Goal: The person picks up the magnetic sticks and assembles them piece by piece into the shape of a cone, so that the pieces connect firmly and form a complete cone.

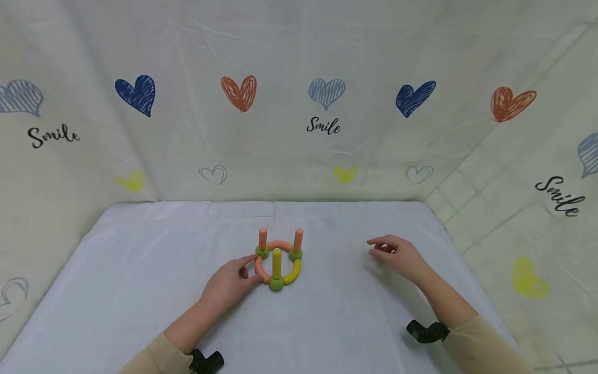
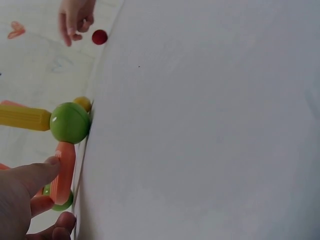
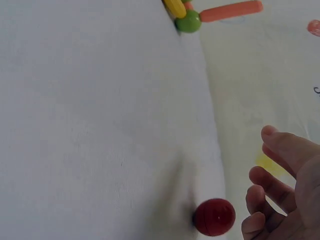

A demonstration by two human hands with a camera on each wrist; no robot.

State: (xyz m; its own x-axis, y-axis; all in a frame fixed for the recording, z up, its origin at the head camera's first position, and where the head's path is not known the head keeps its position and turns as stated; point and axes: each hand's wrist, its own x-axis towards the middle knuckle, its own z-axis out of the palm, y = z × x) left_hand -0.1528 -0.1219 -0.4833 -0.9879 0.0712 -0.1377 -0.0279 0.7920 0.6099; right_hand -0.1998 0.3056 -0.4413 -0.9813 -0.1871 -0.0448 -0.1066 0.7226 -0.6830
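On the table stands a ring-shaped toy (image 1: 292, 274) of curved orange and yellow rods joined by green balls, with two orange sticks and one yellow stick upright. My left hand (image 1: 227, 283) holds its left side; in the left wrist view the thumb lies on the curved orange rod (image 2: 64, 175), with fingers below it. Over the table's right part hovers my right hand (image 1: 397, 254), fingers loosely bent and nothing between them. A red ball (image 3: 214, 217) shows beside the right fingers in the right wrist view; in the head view it is hidden.
A white cloth covers the table (image 1: 327, 327). Behind it hangs a pale sheet (image 1: 280, 145) printed with hearts and "Smile", which continues along the sides. Black wrist cameras (image 1: 427, 331) sit at both cuffs.
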